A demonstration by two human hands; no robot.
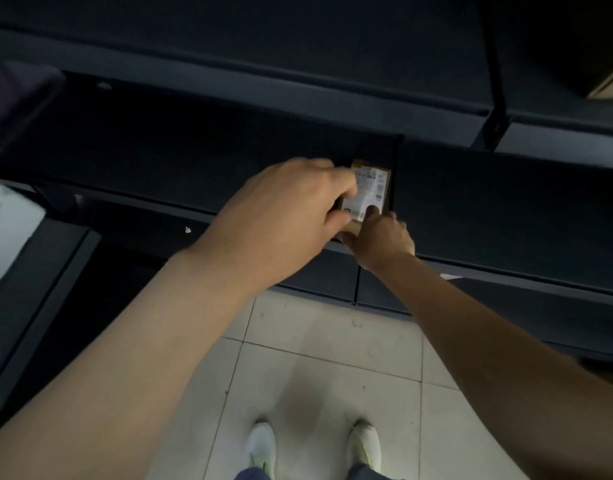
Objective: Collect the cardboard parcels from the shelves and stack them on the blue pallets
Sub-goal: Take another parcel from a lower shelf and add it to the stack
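A small cardboard parcel (371,188) with a white shipping label sits at the front of a dark shelf (194,161), beside a vertical divider. My left hand (284,216) grips its left side, fingers curled over the edge. My right hand (378,237) holds its lower right corner, thumb pressed on the label. Much of the parcel is hidden behind both hands. No blue pallet is in view.
Dark shelving runs across the view in several tiers, with an upright post (495,81) at right. Another cardboard box (610,84) shows at the top right edge. A white bag-like item (7,223) lies at left. Pale floor tiles (315,358) and my white shoes are below.
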